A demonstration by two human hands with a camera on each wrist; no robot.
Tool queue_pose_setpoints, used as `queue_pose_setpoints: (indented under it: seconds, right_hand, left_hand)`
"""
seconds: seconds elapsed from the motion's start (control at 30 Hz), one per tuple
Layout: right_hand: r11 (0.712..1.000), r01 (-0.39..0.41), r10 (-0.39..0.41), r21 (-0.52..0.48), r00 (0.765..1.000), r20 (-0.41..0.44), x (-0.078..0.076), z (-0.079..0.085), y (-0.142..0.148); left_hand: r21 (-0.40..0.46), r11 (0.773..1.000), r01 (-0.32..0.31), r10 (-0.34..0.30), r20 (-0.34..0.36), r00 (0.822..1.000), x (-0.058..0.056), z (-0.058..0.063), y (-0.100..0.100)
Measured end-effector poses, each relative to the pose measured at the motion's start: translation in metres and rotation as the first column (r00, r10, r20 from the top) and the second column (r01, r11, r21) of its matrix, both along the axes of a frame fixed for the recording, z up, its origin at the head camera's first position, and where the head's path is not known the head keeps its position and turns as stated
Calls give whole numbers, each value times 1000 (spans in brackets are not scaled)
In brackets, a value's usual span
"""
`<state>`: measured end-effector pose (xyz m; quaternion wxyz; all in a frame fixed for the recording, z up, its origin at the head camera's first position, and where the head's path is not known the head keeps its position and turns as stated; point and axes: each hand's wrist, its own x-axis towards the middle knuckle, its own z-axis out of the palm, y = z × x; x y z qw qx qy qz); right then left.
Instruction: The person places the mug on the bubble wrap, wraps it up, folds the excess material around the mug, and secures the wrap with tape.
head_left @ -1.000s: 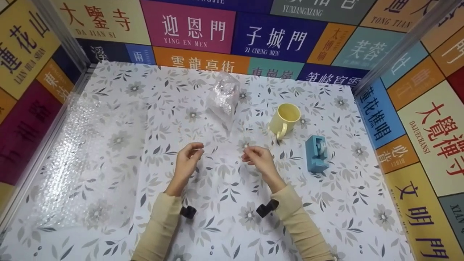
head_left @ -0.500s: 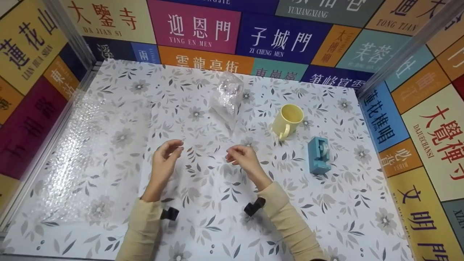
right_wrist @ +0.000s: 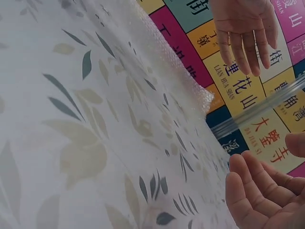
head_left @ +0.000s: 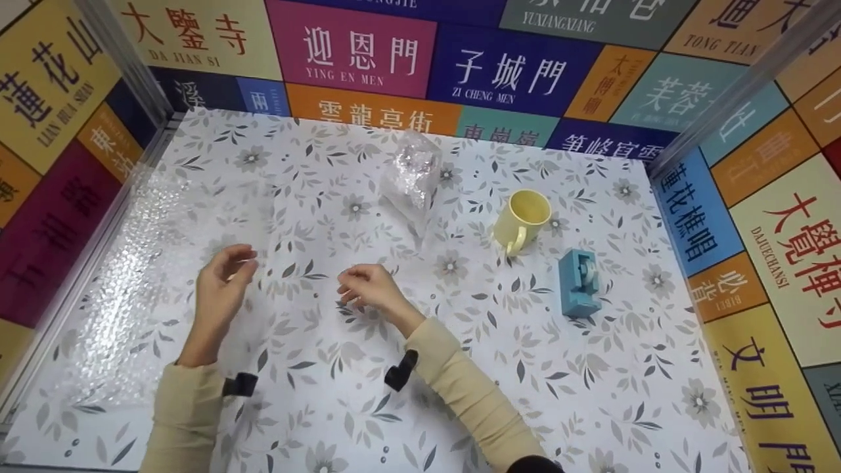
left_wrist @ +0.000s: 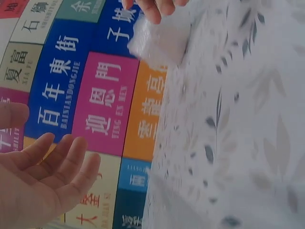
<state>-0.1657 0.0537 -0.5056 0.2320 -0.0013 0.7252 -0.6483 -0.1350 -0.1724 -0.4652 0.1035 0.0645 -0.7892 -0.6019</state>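
My left hand (head_left: pixel 222 289) hovers over the right part of a clear bubble wrap sheet (head_left: pixel 118 295), its fingers loosely bent and holding nothing. Farther right, my right hand (head_left: pixel 374 289) hangs above the flowered tabletop with relaxed fingers and nothing in them. In the left wrist view the left palm (left_wrist: pixel 47 186) shows bare, and the right wrist view shows the right palm (right_wrist: pixel 267 195) bare as well. A crumpled bubble wrap bundle (head_left: pixel 414 180) lies at the back middle. A yellow mug (head_left: pixel 519 223) stands upright right of centre, handle toward me.
A blue tape dispenser (head_left: pixel 578 286) stands on the right, in front of the mug. The table (head_left: pixel 460 394) wears a white flowered cover. Colourful panels with printed characters (head_left: pixel 355 49) wall in its back and sides, joined by metal posts at the corners.
Both hands have moved left across the table, the left one from the middle to over the bubble wrap sheet. The mug, bundle and tape dispenser stay put.
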Motion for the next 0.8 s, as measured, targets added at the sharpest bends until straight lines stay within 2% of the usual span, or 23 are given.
queue_pose_setpoints:
  seconds: [0.17,0.37,0.43,0.57,0.67,0.8]
  right_hand:
    - [1000,-1,2,-15,997,76,3,-6,-27]
    - [999,-18,25,-48,988,152,7,-16,-52]
    - [999,-19,27,-49,985,173,8,-19,-60]
    - [999,-44,47,-23,979,199,9,-27,-74]
    - [998,-63,61,0,974,218,9,-33,-85]
    - [998,-68,69,-13,969,239,10,-38,-99]
  left_hand:
    - [-83,995,-62,66,44,997,5,2,-28]
    - [-158,974,-160,175,91,980,9,0,-59]
    - [-163,972,-167,191,143,971,9,-2,-71]
    - [-197,970,-143,192,259,947,4,-8,-95]
    - [-303,943,-135,229,298,927,1,-14,-111]
    - [-454,883,-120,276,296,914,1,-17,-134]
